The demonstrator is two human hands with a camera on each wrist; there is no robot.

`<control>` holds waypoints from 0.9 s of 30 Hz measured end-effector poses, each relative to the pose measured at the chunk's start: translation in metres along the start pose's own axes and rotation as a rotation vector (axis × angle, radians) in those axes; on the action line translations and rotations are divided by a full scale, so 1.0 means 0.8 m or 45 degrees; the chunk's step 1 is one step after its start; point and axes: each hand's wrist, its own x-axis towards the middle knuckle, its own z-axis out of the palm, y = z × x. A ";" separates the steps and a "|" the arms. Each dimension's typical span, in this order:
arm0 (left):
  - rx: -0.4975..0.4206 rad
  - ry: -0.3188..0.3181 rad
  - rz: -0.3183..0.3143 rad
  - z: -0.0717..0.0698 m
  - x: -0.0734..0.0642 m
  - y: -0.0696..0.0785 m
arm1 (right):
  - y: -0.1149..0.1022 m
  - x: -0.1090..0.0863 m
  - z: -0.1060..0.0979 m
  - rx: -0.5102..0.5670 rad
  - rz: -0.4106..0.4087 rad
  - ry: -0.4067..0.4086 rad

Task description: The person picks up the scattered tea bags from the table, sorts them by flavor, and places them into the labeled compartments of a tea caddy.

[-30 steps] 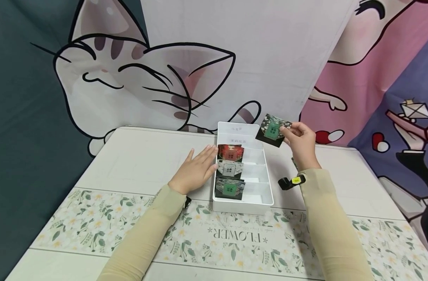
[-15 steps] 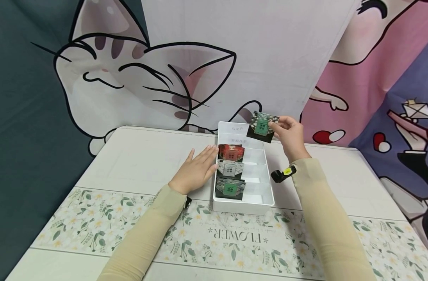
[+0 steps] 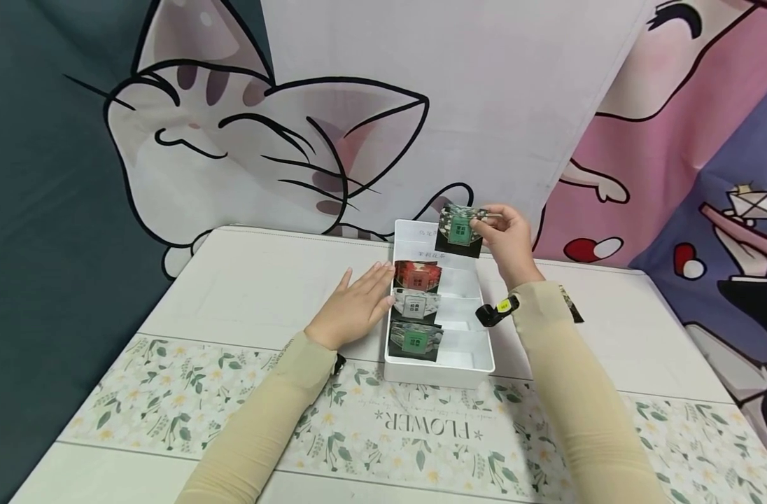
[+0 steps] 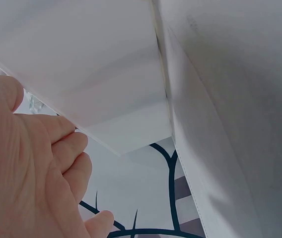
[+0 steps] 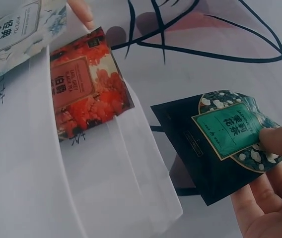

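My right hand (image 3: 509, 241) pinches a dark tea bag packet (image 3: 458, 231) with a green label between thumb and fingers, over the far end of a white divided box (image 3: 439, 376). In the right wrist view this jasmine tea packet (image 5: 225, 130) is tilted, just off the box's far end. Fingers straight, my left hand (image 3: 350, 306) rests along the box's left rim; the left wrist view shows its fingertips at the box wall (image 4: 101, 94). Inside the box stand red black-tea packets (image 3: 418, 278), white-tea packets (image 3: 416, 306) and green-labelled packets (image 3: 415, 341), each kind in its own compartment.
Handwritten labels mark the box's back compartments. Another packet (image 3: 572, 306) lies on the table, partly hidden by my right sleeve (image 3: 566, 357). A white tabletop cover with a floral band (image 3: 232, 392) lies under everything. A cat-print curtain (image 3: 509, 105) hangs behind the table.
My right hand has moved left with the jasmine tea packet, from right of the box to over its far compartments. My left hand stays at the rim.
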 end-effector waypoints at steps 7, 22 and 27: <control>-0.009 -0.007 0.001 0.000 0.000 0.000 | -0.005 -0.003 0.016 -0.006 -0.045 -0.026; -0.020 -0.007 -0.004 -0.001 0.000 0.001 | 0.003 -0.002 0.037 -0.194 -0.024 -0.195; -0.025 -0.016 -0.013 -0.002 -0.001 0.001 | 0.003 -0.006 0.040 -0.276 -0.021 -0.227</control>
